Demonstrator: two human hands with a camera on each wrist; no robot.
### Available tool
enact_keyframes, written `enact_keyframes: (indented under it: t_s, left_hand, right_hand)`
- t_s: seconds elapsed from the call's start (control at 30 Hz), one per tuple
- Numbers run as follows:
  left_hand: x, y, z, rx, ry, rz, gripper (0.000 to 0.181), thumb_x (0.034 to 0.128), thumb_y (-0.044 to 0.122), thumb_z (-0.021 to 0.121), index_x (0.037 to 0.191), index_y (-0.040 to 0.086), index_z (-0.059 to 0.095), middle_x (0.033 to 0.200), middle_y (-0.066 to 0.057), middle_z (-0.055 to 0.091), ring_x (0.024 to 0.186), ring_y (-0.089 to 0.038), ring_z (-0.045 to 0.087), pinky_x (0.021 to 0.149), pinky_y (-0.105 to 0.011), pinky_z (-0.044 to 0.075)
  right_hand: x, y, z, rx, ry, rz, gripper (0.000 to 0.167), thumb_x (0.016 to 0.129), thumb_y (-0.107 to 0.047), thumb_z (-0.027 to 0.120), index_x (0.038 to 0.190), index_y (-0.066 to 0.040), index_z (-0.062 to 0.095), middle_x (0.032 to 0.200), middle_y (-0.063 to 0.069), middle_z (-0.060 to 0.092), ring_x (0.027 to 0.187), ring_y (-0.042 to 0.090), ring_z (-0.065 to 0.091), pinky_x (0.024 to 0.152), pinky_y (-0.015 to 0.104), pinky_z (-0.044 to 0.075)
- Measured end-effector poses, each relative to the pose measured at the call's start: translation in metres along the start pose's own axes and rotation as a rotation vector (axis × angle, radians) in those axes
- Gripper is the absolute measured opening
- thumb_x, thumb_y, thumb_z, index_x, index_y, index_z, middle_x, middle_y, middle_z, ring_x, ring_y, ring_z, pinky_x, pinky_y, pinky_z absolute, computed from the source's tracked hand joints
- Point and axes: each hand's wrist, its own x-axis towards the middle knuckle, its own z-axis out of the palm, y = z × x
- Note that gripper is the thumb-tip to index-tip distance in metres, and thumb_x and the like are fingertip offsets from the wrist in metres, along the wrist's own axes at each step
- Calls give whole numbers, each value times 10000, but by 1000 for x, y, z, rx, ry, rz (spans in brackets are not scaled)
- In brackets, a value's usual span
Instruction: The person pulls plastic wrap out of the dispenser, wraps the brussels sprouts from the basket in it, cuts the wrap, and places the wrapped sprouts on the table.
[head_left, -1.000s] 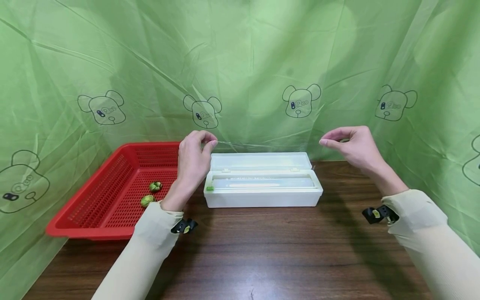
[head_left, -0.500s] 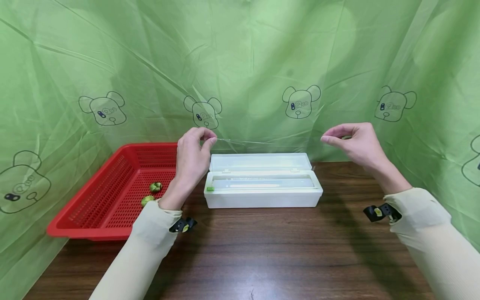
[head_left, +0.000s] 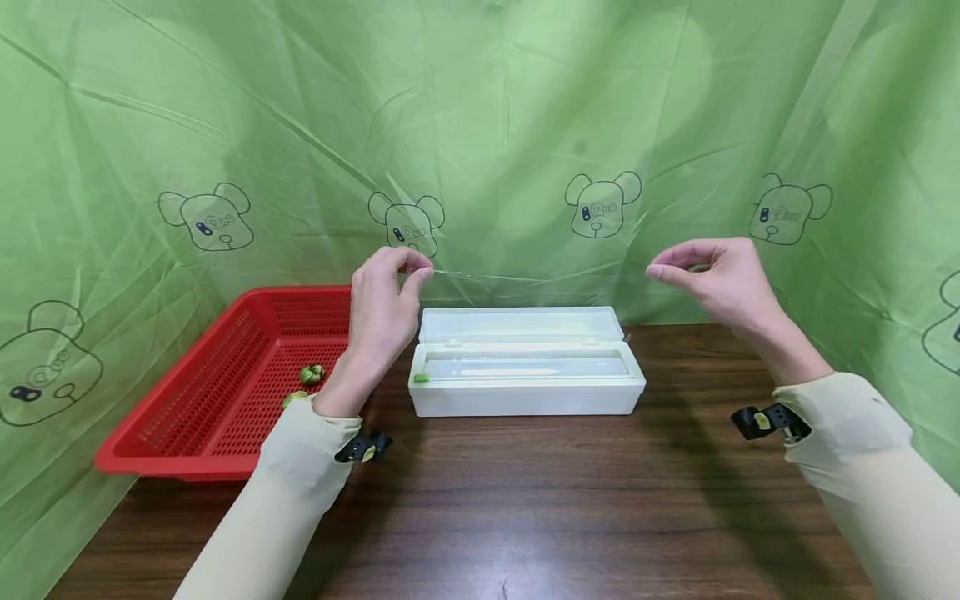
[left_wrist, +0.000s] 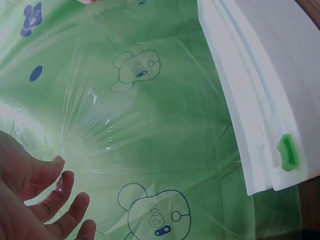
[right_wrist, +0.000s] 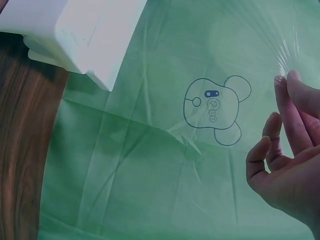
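A nearly invisible sheet of cling film point(left_wrist: 100, 122) stretches between my two hands, creased where the fingers gather it. My left hand point(head_left: 384, 312) pinches one corner between thumb and forefinger, above the left end of a white cling film dispenser point(head_left: 525, 402). Thumb and forefinger of my right hand point(head_left: 723, 279) pinch the other corner; film creases point(right_wrist: 285, 57) fan out from those fingertips in the right wrist view. The dispenser sits on the table, its lid point(head_left: 517, 323) raised at the back. A green slide cutter point(head_left: 421, 377) rests at its left end.
Left of the dispenser is a red perforated basket point(head_left: 187, 467) with two small round green vegetables point(head_left: 311, 373) in it, one partly behind my left sleeve. A green printed curtain point(head_left: 495, 125) hangs behind and at both sides of the dark wooden table point(head_left: 480, 500).
Both hands have risen a little, and the right hand has drifted slightly to the right. The film is still held between them. The dispenser and basket stay put.
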Motion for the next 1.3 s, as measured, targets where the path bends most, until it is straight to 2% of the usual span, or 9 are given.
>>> enact_keyframes:
  t_s: [0.6,1.03,1.3]
  left_hand:
    - [1,12,-10,-6,21,27,49,996,44,722,1008,36,769,1012,-91,706,1001,-262,642,922,-428,477]
    - [0,19,-16,-26,34,43,42,989,43,731,1007,35,768,998,-85,703,998,-273,646,905,-412,461]
    - [-5,23,-22,-32,33,79,35,987,37,732,1001,31,764,988,-86,702,987,-275,645,906,-419,459]
  right_hand:
    - [-1,-10,-11,-3,10,15,308,918,-303,854,1093,-53,809,940,-95,767,838,143,639,637,232,476]
    - [-5,-18,-17,11,31,17,279,909,-282,866,1064,-55,818,885,-112,761,726,104,611,570,229,448]
    - [-13,-21,-21,7,32,15,259,913,-270,862,1053,-56,820,876,-124,761,696,110,599,561,232,436]
